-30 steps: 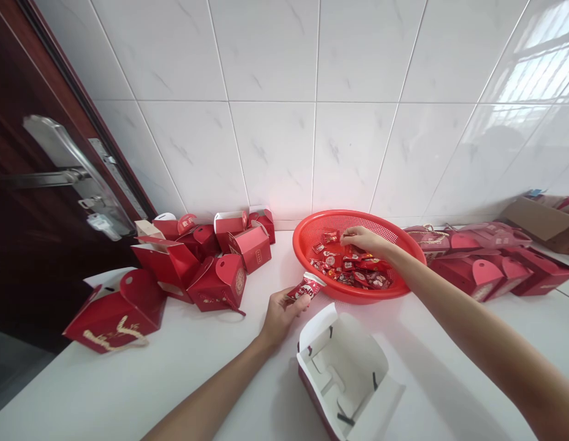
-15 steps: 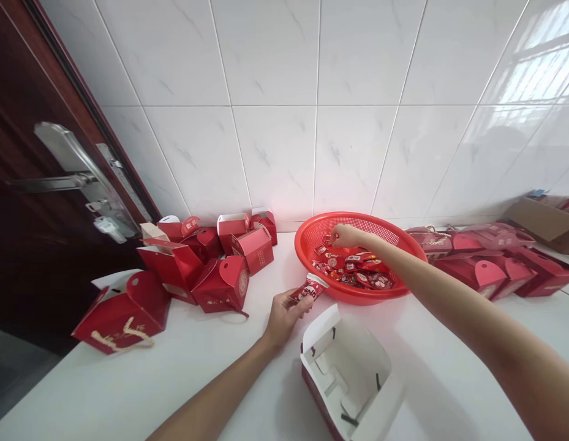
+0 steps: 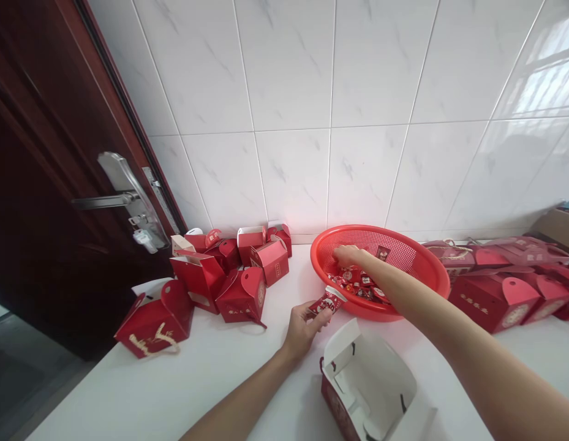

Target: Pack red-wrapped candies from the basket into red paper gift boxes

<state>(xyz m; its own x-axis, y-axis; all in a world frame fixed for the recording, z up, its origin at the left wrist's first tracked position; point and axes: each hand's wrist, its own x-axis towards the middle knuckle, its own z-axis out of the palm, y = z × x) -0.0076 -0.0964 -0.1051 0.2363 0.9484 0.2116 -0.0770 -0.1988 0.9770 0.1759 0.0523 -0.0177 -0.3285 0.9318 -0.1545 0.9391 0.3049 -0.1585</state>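
Note:
My left hand (image 3: 305, 327) is closed around a red-and-white candy packet (image 3: 327, 302), held just off the near rim of a red plastic basket (image 3: 443, 283). Inside that basket lie many small red-wrapped candies (image 3: 357, 282). My right hand (image 3: 348, 254) reaches in over their left part, fingers curled downward; the fingertips are out of sight, so what they grip does not show. An open gift box (image 3: 378, 373), dark red outside and white inside, stands on the white table in front of the basket. Its visible interior holds only folded flaps and dark strips.
Several red gift boxes (image 3: 241, 294) stand to the left, one with a rope handle (image 3: 155, 340). More red boxes (image 3: 495, 300) line the right side, near a brown carton (image 3: 557, 229). Behind is a tiled wall (image 3: 293, 171); a door with a metal handle (image 3: 109, 201) is at left.
The view has shifted, so everything sits further right and lower. My right hand has gone deeper into the basket, toward its left side. My left hand still holds the packet.

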